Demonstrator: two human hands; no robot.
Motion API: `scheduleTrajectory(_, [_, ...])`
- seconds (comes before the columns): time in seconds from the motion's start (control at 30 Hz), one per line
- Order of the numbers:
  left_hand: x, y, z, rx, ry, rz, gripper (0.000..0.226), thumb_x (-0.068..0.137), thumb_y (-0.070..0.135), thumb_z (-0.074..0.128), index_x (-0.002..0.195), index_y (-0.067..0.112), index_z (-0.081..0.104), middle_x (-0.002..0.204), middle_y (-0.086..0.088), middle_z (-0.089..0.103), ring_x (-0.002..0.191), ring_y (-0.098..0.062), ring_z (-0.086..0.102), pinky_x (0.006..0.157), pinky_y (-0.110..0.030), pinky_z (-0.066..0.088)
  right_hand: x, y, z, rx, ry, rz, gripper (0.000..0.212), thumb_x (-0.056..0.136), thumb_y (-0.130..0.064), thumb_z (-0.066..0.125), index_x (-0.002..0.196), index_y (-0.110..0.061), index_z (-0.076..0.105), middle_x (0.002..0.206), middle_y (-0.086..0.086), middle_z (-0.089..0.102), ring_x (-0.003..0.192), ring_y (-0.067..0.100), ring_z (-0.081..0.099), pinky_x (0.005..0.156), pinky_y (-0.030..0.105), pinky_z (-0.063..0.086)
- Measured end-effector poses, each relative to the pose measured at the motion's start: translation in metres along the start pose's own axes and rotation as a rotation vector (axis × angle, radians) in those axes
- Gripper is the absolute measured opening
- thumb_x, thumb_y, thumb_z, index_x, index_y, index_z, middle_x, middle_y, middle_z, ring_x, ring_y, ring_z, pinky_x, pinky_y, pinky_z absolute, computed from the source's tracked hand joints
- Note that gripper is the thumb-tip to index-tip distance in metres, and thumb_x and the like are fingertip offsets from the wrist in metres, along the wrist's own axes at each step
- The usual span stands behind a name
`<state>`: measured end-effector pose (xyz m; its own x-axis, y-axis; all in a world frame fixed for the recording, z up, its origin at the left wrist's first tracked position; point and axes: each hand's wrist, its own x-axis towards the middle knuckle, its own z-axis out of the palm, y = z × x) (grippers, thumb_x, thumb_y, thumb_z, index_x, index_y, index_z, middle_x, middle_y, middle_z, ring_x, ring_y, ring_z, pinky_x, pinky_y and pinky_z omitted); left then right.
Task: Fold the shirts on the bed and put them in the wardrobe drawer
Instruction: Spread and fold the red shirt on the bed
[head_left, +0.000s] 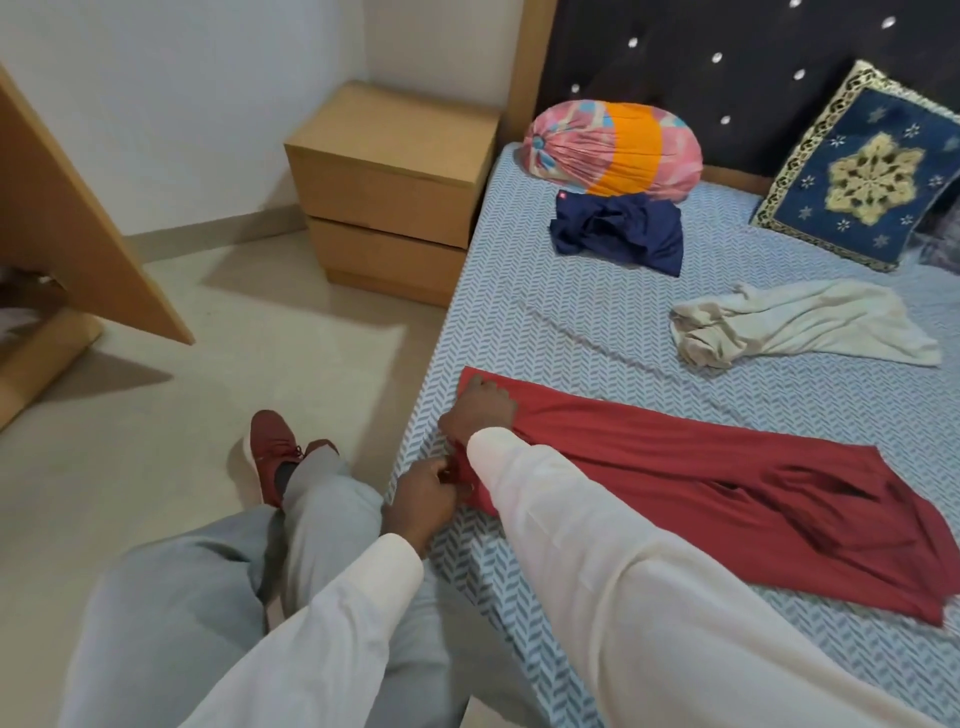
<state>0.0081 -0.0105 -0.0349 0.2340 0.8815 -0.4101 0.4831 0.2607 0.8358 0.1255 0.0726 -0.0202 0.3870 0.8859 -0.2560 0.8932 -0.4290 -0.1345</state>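
A red shirt (701, 499) lies folded lengthwise across the near part of the bed (597, 338). My right hand (480, 410) grips its far corner near the bed's left edge, fingers curled into the cloth. My left hand (423, 499) pinches the shirt's near corner at the mattress edge. A crumpled white shirt (795, 325) lies farther back on the bed. A crumpled navy shirt (618, 231) sits beyond it, by a bolster.
A pink and orange bolster (613, 150) and a blue embroidered cushion (862, 166) lean on the dark headboard. A wooden two-drawer nightstand (384, 192) stands left of the bed. An open wardrobe door (78, 223) is at far left. My legs and red shoe (272, 452) are over the floor.
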Motion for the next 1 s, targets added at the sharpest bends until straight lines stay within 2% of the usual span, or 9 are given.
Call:
scheduleTrajectory(0.17, [-0.011,0.007,0.018,0.455,0.038,0.391,0.011,0.082,0.022,0.056,0.090,0.020,0.064,0.090,0.000,0.054,0.082,-0.023,0.060,0.067,-0.030,0.044,0.020,0.042,-0.014,0.612,-0.065,0.169,0.044,0.078,-0.045,0.063,0.105,-0.011,0.066,0.105,0.013,0.070,0.104,0.032,0.065,0.089,0.037,0.050])
scheduleTrajectory(0.23, [-0.014,0.014,0.027,0.590,-0.002,0.480,0.014,0.081,0.020,0.055,0.094,0.019,0.060,0.089,0.001,0.047,0.081,-0.024,0.056,0.063,-0.029,0.037,0.020,0.075,-0.013,0.975,-0.065,0.269,0.028,0.064,-0.036,0.068,0.077,-0.010,0.069,0.070,0.009,0.068,0.074,0.031,0.068,0.069,0.039,0.054])
scheduleTrajectory(0.3, [-0.013,0.018,0.034,0.680,-0.040,0.540,0.028,0.081,0.023,0.054,0.108,0.019,0.062,0.095,-0.002,0.049,0.088,-0.023,0.055,0.066,-0.029,0.039,0.009,0.104,-0.012,1.203,-0.093,0.312,0.005,0.072,-0.012,0.067,0.069,-0.012,0.063,0.052,0.004,0.054,0.046,0.020,0.055,0.046,0.024,0.045])
scheduleTrajectory(0.4, [-0.016,0.024,0.051,0.753,-0.109,0.615,0.040,0.080,0.028,0.051,0.115,0.015,0.065,0.103,-0.006,0.055,0.101,-0.026,0.053,0.076,-0.036,0.049,-0.001,0.141,-0.012,1.224,-0.109,0.294,0.021,0.085,-0.002,0.065,0.070,-0.013,0.055,0.053,0.003,0.046,0.033,0.009,0.044,0.035,0.015,0.032])
scheduleTrajectory(0.53, [-0.019,0.033,0.074,0.785,-0.185,0.596,0.031,0.088,0.028,0.054,0.114,0.014,0.065,0.105,-0.008,0.056,0.105,-0.026,0.051,0.080,-0.036,0.047,0.004,0.161,-0.007,1.022,-0.120,0.294,0.026,0.083,-0.010,0.071,0.070,-0.015,0.050,0.064,0.008,0.051,0.047,0.015,0.051,0.040,0.021,0.041])
scheduleTrajectory(0.63, [-0.022,0.030,0.084,0.778,-0.252,0.567,0.033,0.095,0.042,0.050,0.106,0.013,0.062,0.102,-0.007,0.057,0.101,-0.024,0.053,0.078,-0.035,0.044,0.005,0.164,-0.007,0.627,-0.013,0.239,0.033,0.074,-0.029,0.079,0.093,-0.012,0.058,0.088,0.006,0.060,0.078,0.020,0.058,0.066,0.032,0.050])
scheduleTrajectory(0.77, [-0.016,0.026,0.084,0.589,-0.129,0.583,0.042,0.099,0.037,0.047,0.135,0.017,0.055,0.115,-0.004,0.056,0.102,-0.021,0.056,0.081,-0.033,0.047,0.001,0.152,-0.012,0.521,0.260,-0.014,0.039,0.079,-0.022,0.072,0.113,-0.013,0.056,0.107,0.009,0.056,0.095,0.026,0.055,0.087,0.037,0.048])
scheduleTrajectory(0.87, [-0.006,0.021,0.078,0.679,-0.190,0.507,0.054,0.095,0.036,0.052,0.146,0.022,0.042,0.126,-0.004,0.048,0.112,-0.022,0.051,0.089,-0.037,0.049,0.008,0.141,-0.004,0.443,0.033,-0.249,0.041,0.086,-0.016,0.066,0.126,-0.011,0.055,0.115,0.014,0.057,0.108,0.026,0.052,0.099,0.039,0.042])
scheduleTrajectory(1.0, [-0.001,0.015,0.076,0.799,-0.295,0.471,0.060,0.096,0.042,0.050,0.152,0.029,0.031,0.129,-0.002,0.042,0.120,-0.021,0.043,0.095,-0.036,0.046,0.026,0.132,0.005,0.362,-0.053,-0.131,0.047,0.095,-0.022,0.052,0.139,-0.007,0.041,0.137,0.022,0.038,0.124,0.034,0.044,0.109,0.036,0.035])
